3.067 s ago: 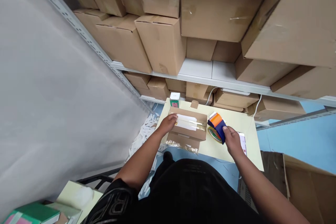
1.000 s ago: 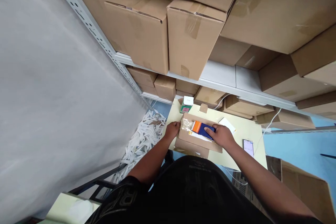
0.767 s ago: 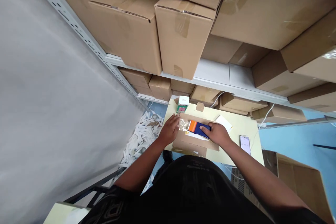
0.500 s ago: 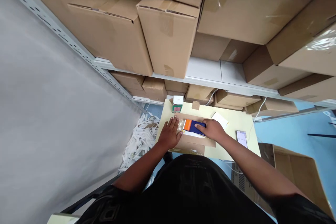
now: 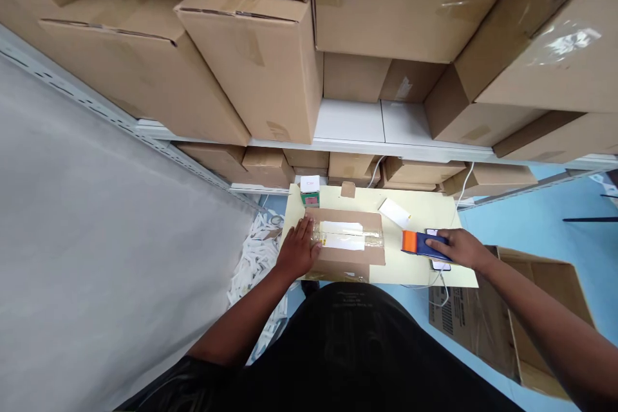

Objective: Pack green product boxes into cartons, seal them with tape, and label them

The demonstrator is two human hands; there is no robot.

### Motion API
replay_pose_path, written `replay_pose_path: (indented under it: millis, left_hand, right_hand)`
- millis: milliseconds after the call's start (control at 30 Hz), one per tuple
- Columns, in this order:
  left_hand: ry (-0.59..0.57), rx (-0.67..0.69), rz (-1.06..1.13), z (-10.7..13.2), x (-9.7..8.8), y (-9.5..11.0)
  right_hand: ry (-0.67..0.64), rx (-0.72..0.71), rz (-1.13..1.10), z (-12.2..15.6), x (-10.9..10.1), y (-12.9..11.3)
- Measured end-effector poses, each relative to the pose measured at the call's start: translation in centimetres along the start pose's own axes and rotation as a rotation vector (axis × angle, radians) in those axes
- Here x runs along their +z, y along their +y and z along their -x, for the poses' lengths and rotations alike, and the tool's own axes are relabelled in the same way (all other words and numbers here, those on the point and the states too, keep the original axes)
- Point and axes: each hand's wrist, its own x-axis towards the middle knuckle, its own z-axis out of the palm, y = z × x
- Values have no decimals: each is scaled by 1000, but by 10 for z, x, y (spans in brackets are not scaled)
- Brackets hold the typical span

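Note:
A flat cardboard carton (image 5: 345,216) lies on the pale yellow table. Across its top run two white paper labels (image 5: 342,228) and shiny clear tape. My left hand (image 5: 297,251) rests with fingers extended on the carton's left end. Well to the right, my right hand (image 5: 458,248) grips a blue and orange tape dispenser (image 5: 429,246), apart from the carton. The dispenser hangs over a phone (image 5: 439,266) and hides its middle part.
Behind the carton stand a small green and white box (image 5: 309,192) and a white box (image 5: 394,213). Shelves of cartons (image 5: 261,71) overhang the table (image 5: 396,270). An open carton (image 5: 545,309) stands at right; paper strips (image 5: 255,257) cover the floor at left.
My right hand has carried the tape dispenser rightward off the carton, over the phone. The carton's labels and tape are uncovered. My left hand stays on the left end.

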Motion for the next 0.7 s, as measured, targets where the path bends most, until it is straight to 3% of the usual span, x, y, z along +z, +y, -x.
replay_pose_path:
  millis: [200, 333, 433, 533, 700]
  left_hand:
    - [5, 22, 39, 0, 4, -4]
    - [12, 36, 78, -1, 3, -7]
    - [13, 53, 122, -1, 2, -8]
    - [-4, 38, 215, 1, 3, -9]
    - [24, -139, 481, 9, 10, -10]
  right_hand:
    - [-124, -6, -11, -30, 36, -21]
    - [-339, 38, 101, -57, 53, -13]
    - [-422, 141, 163, -57, 69, -8]
    - [-357, 177, 83, -35, 90, -4]
    - [-2, 226, 128, 6, 132, -8]
